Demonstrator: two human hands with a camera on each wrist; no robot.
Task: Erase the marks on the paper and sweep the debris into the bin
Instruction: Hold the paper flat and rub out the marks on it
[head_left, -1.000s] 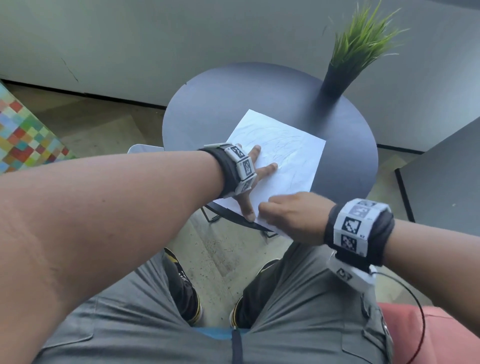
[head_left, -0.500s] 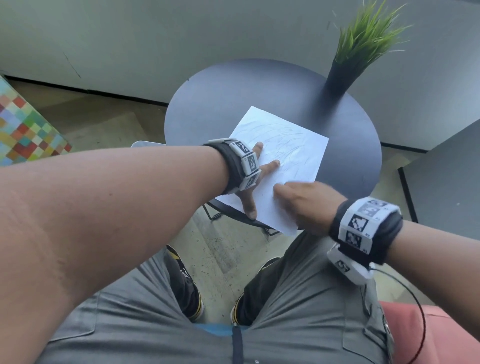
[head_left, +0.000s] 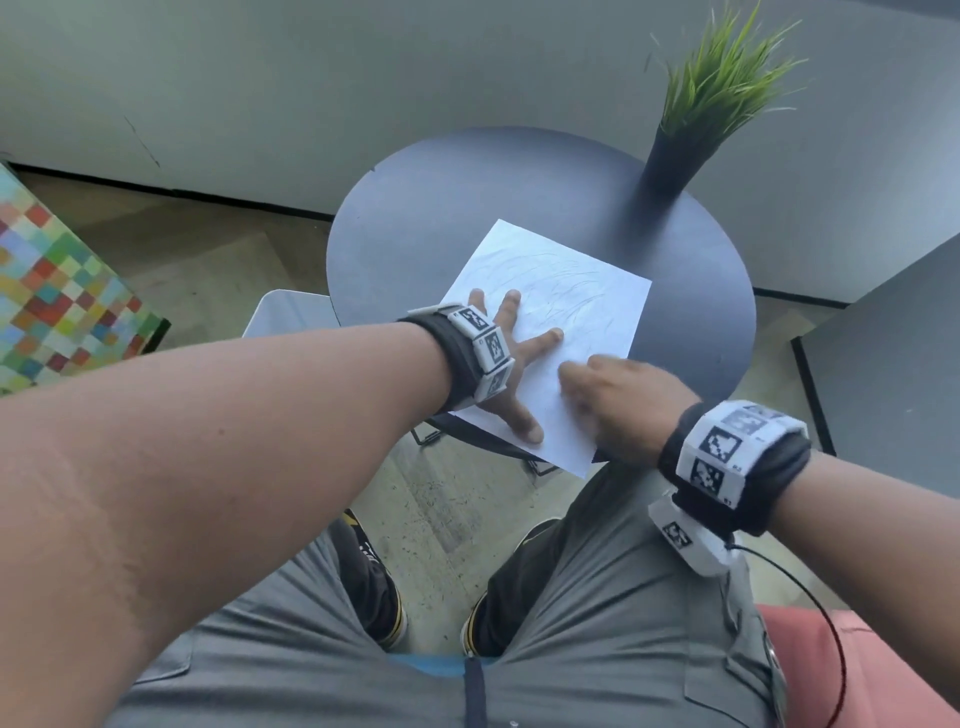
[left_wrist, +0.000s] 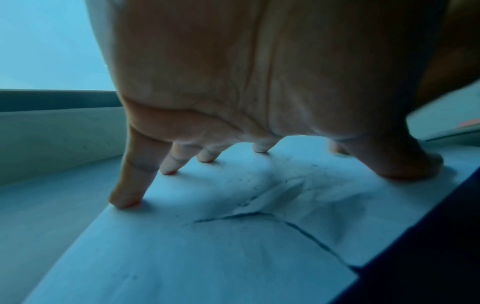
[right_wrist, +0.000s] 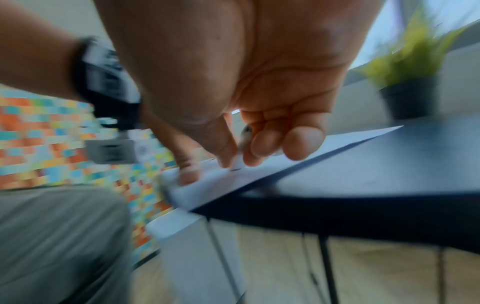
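Left hand (head_left: 511, 358): fingers splayed flat, pinning paper (head_left: 582, 291). Right hand (head_left: 618, 402): pinching eraser (right_wrist: 240, 152). Risk: creased paper may tear under hard rubbing.

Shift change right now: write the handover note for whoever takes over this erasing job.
Left hand: fingers spread, pressing the white paper sheet flat on the round dark table.
Right hand: pinches a small white eraser, tip on the sheet's near part.
Done: dark crumbs lie on the creased paper.
Left: faint pencil scribbles remain farther up; then sweep the crumbs into the white bin beside the table.
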